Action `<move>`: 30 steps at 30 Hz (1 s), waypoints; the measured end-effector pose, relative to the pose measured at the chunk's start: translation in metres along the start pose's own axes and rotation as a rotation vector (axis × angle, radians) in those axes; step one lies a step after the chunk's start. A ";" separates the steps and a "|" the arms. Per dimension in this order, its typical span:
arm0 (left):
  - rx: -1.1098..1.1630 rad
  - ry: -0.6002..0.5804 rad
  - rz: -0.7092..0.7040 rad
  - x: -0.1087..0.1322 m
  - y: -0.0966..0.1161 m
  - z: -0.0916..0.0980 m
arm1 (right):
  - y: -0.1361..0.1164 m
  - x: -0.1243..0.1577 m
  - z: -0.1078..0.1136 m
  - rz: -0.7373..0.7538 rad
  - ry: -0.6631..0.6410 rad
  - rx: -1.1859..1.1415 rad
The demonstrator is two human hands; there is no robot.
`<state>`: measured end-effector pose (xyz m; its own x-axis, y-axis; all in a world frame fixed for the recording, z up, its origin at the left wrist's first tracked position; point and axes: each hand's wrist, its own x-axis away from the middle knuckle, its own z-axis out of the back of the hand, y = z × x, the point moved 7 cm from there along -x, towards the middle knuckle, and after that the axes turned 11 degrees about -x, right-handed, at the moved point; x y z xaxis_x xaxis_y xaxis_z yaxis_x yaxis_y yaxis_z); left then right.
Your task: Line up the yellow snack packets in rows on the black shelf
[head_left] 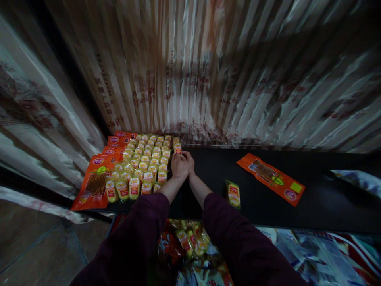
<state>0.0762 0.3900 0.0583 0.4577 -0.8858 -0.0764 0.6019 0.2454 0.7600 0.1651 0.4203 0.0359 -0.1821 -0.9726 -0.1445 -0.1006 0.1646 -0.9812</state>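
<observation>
My left hand [179, 166] and my right hand [189, 163] are close together over the black shelf [205, 167]. Their fingers are closed around the near end of a small yellow snack packet [177, 149] with a red and white label. The fingertips are partly hidden by the backs of the hands. Just left of them, many matching packets [143, 165] stand in tight rows. One more yellow packet [233, 194] lies alone to the right of my right forearm, near the shelf's front edge.
Orange snack bags [92, 184] overlap at the shelf's left end. Another orange bag [270, 178] lies at the right, beside a shiny pack [358, 180]. Below the front edge are loose yellow packets [193, 240] and clear plastic bags [315, 254]. Patterned sheeting [190, 79] hangs behind.
</observation>
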 end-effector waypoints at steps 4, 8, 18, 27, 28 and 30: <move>0.036 -0.006 -0.051 -0.006 0.002 -0.001 | 0.005 -0.004 -0.003 0.013 -0.003 0.022; 0.133 -0.043 -0.098 -0.012 0.005 -0.008 | 0.011 -0.009 -0.005 0.020 0.008 0.096; 0.216 -0.124 -0.185 -0.016 0.007 -0.018 | 0.012 -0.010 -0.010 0.016 -0.036 0.312; 0.168 -0.157 -0.170 -0.015 0.015 -0.036 | 0.005 -0.008 -0.012 0.009 -0.079 0.534; 0.159 -0.153 -0.161 -0.014 0.017 -0.038 | 0.004 -0.009 -0.012 0.026 -0.079 0.536; 0.143 -0.143 -0.146 -0.013 0.019 -0.042 | 0.004 -0.008 -0.012 0.048 -0.076 0.540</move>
<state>0.1088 0.4229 0.0468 0.2693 -0.9570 -0.1075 0.5510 0.0616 0.8322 0.1541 0.4311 0.0347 -0.1005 -0.9786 -0.1798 0.4265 0.1209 -0.8964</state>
